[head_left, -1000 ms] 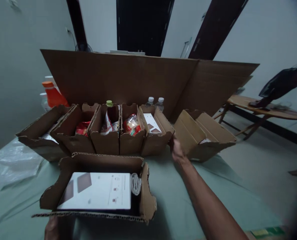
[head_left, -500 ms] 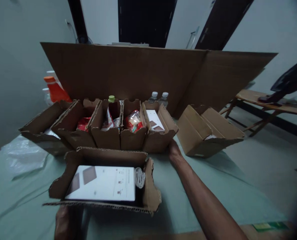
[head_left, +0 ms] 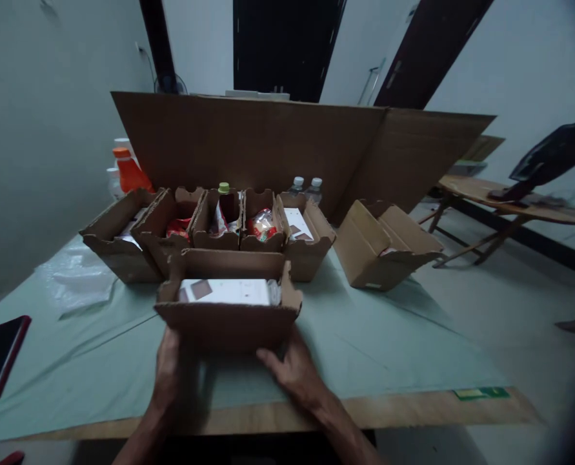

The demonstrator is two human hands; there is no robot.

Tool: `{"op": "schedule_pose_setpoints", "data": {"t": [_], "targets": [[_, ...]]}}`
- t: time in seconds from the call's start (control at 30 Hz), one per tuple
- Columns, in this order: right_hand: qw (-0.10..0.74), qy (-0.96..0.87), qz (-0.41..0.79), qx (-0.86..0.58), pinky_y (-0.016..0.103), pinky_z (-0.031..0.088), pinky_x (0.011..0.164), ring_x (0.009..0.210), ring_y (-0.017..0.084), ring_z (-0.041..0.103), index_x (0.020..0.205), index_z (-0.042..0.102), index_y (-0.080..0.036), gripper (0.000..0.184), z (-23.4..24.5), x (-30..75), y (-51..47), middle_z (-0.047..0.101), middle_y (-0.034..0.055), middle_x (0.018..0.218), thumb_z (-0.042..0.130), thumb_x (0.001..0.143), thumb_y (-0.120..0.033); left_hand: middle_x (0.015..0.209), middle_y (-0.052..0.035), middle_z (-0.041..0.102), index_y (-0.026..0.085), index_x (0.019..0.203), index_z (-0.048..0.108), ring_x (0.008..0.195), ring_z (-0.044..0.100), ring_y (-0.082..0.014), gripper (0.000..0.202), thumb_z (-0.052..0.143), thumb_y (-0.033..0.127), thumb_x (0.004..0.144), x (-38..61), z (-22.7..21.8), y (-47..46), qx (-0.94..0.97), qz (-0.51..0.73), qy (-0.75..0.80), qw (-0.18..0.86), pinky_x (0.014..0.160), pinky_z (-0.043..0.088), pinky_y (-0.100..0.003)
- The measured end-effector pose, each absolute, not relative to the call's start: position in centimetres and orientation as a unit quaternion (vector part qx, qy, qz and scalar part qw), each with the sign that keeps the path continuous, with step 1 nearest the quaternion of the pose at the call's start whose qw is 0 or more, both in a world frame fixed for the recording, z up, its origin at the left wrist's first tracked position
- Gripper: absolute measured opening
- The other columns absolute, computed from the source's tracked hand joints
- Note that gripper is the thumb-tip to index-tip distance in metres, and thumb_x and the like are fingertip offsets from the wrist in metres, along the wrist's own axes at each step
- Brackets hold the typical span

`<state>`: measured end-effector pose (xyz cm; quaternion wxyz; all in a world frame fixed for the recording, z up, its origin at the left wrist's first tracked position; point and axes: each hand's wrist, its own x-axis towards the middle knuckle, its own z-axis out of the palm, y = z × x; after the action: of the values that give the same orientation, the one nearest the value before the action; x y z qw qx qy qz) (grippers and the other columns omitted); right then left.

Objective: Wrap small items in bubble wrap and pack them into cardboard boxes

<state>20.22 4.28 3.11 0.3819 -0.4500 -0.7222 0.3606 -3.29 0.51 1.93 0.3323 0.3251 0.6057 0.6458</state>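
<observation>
An open cardboard bin (head_left: 226,326) is in front of me, long side toward me, between my two hands. Inside it lie a white printed box (head_left: 233,292) and, at its right end, a clear plastic-looking roll (head_left: 274,292). My left hand (head_left: 168,365) grips the bin low on its left end, fingers partly hidden behind it. On the lower right corner, my right hand (head_left: 293,369) has its thumb against the front wall and its other fingers out of sight. Behind stands a row of similar bins (head_left: 262,243) holding packets, a bottle and another white box.
Another cardboard bin (head_left: 372,258) stands apart at the right. A tall cardboard sheet (head_left: 248,142) rises behind the row, with bottles (head_left: 313,190) near it. Clear plastic bags (head_left: 81,281) and a phone (head_left: 1,358) lie at left on the green cloth (head_left: 364,349).
My right hand has come back from beside the row onto the right end of the front bin. That bin now appears farther from me, and my view has tilted and pulled back.
</observation>
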Motion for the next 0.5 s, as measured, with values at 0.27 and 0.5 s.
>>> {"op": "schedule_pose_setpoints", "data": {"t": [0.27,0.5], "targets": [[0.361,-0.659,0.267,-0.603,0.048,0.051,0.101,0.123,0.035,0.06,0.141,0.052,-0.021,0.058,1.9,27.5,0.0,0.065,0.0142,0.13,0.055,0.091,-0.05,0.114,-0.0099,0.074,0.016,0.122,0.068,0.118,0.062,-0.0321,0.064,0.055,0.067,0.086,1.3,2.3,0.2,0.384,0.615,0.555,0.407,0.104,0.049,-0.041],[0.322,-0.743,0.316,-0.494,0.055,0.045,0.109,0.127,0.036,0.058,0.14,0.055,-0.021,0.057,-0.5,23.1,-2.4,0.065,0.0153,0.131,0.062,0.087,-0.039,0.08,-0.0039,0.072,0.018,0.084,0.069,0.088,0.066,-0.0291,0.052,0.064,0.068,0.07,-4.4,-0.2,-3.0,0.252,0.621,0.674,0.31,0.076,0.058,-0.036]]}}
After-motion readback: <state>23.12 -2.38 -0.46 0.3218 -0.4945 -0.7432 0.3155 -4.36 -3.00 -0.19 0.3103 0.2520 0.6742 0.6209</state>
